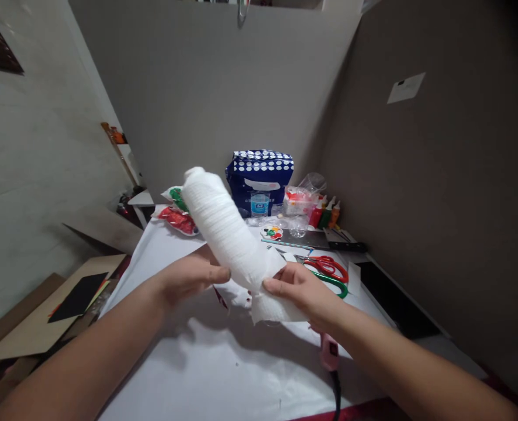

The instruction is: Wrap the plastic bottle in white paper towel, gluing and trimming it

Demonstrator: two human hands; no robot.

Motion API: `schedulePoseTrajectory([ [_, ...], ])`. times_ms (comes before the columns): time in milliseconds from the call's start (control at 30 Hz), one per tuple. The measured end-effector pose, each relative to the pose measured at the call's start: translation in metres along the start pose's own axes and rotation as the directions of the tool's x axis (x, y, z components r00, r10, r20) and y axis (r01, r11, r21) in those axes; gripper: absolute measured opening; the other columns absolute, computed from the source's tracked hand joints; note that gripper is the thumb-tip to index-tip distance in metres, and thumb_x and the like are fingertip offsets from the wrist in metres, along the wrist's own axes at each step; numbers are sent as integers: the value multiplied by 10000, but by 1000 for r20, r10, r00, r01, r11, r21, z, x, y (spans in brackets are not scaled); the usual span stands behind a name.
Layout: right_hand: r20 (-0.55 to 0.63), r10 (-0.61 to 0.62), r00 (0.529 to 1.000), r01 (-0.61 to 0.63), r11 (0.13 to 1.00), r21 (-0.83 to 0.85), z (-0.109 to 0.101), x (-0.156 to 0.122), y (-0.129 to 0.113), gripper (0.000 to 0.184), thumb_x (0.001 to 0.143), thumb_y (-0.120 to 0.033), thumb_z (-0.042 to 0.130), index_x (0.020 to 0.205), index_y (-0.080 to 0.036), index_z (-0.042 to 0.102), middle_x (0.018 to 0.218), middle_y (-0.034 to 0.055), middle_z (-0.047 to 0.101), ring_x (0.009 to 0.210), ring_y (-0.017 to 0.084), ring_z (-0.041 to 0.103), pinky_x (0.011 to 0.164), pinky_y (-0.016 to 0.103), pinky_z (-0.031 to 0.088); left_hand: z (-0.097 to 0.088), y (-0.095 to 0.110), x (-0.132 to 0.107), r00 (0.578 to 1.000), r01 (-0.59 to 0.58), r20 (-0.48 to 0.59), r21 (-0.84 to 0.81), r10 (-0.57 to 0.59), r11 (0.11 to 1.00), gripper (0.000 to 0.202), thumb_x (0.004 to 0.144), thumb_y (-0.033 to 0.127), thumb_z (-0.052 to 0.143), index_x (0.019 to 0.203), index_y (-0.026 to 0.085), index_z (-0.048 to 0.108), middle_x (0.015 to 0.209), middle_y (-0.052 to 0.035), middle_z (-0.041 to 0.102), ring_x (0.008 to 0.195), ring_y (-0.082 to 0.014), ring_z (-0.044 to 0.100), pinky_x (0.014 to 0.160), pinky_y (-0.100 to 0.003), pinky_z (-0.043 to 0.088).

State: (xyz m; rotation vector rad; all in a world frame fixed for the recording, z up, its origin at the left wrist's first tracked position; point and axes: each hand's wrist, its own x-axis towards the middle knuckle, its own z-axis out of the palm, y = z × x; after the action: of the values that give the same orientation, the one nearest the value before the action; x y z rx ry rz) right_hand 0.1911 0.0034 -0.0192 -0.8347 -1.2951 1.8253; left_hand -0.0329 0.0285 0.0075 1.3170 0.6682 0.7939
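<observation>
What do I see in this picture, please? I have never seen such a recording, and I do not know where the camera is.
There is no machine here, only a person's two bare hands. One camera, worn on the head, looks forward and down, so the forearms enter from below.

The right hand pinches a long white wrapped object near its lower end. The left hand is against its side, some fingers hidden behind it.

On the white-covered table are red-handled scissors, a pink-handled tool with a dark cord, small bottles and, farther back, a blue bag.
</observation>
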Motion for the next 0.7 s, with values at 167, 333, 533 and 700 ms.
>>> schedulePoseTrajectory([
  [167,44,-28,999,31,998,-62,6,-1,-10,274,708,-415,797,816,-190,683,716,-7,680,712,156,623,631,237,457,22,6,-8,991,-15,-134,-71,5,997,501,740,329,783,1206,214,639,1218,-105,686,1157,-350,608,961,-452,497],
  [333,88,-11,996,20,994,-107,-3,0,-20,283,705,-427,791,832,-190,703,777,13,700,719,168,628,640,255,469,32,8,-13,976,-73,-210,-29,65,997,495,741,319,785,1197,177,653,1236,-108,679,1190,-338,590,1019,-414,472],
  [533,101,-10,995,27,984,-173,-5,8,-16,293,742,-455,738,870,-193,709,810,24,704,685,171,624,624,270,469,30,-1,-7,951,-72,-295,88,96,993,452,749,339,782,1155,172,674,1203,-99,692,1141,-319,617,977,-381,498],
  [700,40,-66,997,75,955,-286,-4,11,-17,222,801,-403,677,855,-192,717,806,29,708,700,189,618,638,281,454,30,-3,-1,913,-85,-379,192,154,978,485,714,342,812,1141,170,659,1152,-98,707,1074,-293,641,925,-358,520],
])
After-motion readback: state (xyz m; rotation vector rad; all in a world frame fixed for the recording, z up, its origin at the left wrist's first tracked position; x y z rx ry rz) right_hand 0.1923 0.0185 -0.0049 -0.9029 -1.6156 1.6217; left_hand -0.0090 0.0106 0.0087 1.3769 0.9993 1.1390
